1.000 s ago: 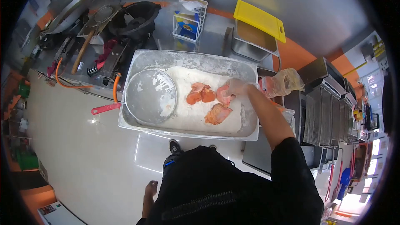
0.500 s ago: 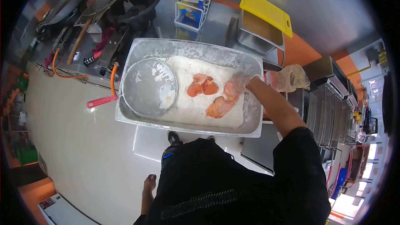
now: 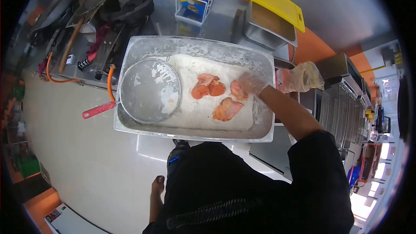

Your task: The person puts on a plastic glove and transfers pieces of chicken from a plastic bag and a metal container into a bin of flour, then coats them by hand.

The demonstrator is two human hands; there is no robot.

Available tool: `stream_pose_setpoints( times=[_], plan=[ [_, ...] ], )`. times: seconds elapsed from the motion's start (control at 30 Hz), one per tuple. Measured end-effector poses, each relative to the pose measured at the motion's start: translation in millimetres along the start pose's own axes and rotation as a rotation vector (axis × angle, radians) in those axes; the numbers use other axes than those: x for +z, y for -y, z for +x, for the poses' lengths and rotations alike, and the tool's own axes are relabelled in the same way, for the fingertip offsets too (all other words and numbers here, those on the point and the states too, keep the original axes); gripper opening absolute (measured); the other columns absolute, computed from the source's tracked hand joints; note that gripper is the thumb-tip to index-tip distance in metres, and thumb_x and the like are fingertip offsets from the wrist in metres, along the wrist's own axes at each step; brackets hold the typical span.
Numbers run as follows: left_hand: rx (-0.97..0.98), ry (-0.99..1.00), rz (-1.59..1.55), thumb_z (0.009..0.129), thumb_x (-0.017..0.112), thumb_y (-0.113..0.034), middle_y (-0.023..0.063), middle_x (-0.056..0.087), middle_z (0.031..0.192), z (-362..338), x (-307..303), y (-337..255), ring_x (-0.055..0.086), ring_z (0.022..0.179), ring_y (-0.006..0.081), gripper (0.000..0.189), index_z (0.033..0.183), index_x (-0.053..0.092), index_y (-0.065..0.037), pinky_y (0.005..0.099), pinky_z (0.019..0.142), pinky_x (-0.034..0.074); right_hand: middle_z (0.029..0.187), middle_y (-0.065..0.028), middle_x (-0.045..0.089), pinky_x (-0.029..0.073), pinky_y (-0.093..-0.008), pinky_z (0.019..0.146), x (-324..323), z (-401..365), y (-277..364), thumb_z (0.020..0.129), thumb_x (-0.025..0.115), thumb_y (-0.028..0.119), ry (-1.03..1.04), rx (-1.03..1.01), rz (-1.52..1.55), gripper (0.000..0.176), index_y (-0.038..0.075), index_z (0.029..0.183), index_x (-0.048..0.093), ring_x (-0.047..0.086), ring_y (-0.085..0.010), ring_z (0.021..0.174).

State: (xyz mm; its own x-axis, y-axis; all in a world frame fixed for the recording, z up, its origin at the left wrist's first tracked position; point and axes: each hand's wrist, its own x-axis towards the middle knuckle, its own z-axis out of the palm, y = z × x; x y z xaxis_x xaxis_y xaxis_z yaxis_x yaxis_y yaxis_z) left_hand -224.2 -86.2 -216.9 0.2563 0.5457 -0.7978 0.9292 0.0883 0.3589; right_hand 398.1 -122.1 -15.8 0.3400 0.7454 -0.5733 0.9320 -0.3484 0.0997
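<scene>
A large metal tub [image 3: 195, 136] holds white flour [image 3: 186, 117] with raw meat pieces on it. My right hand [image 3: 253, 83], in a clear plastic glove, is at the right side of the flour, its fingers closed on the edge of one meat piece [image 3: 238, 91]. Just below lies another piece [image 3: 227, 109], and a reddish pair [image 3: 208, 86] rests to the left. A round sieve [image 3: 150, 91] with a red handle sits in the tub's left end. My left hand [image 3: 158, 184] hangs low beside my body, away from the tub, fingers curled; its contents cannot be made out.
Behind the tub stand a white rack [image 3: 191, 8], a steel container [image 3: 269, 28] with a yellow lid [image 3: 277, 4], and a black basin [image 3: 130, 2]. A plastic bag [image 3: 303, 77] lies right of the tub. Fryer baskets [image 3: 338, 108] are further right.
The view has shifted slightly. My right hand has moved a little left over the meat, and the piece by it now lies apart from the lower one.
</scene>
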Motion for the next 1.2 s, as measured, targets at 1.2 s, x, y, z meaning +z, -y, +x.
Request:
stream_pose_setpoints(
  times=[1.2],
  plan=[
    [-0.04, -0.03, -0.165, 0.089, 0.047, -0.035, 0.0167, 0.065, 0.095, 11, 23, 88, 0.061, 0.095, 0.0312, 0.04, 0.104, 0.059, -0.001, 0.0384, 0.084, 0.046, 0.081, -0.0134, 0.066, 0.049, -0.0376, 0.069, -38, 27, 38, 0.057, 0.074, 0.036, -0.2, 0.037, 0.665, 0.036, 0.007, 0.078, 0.069, 0.064, -0.0291, 0.078]
  ],
)
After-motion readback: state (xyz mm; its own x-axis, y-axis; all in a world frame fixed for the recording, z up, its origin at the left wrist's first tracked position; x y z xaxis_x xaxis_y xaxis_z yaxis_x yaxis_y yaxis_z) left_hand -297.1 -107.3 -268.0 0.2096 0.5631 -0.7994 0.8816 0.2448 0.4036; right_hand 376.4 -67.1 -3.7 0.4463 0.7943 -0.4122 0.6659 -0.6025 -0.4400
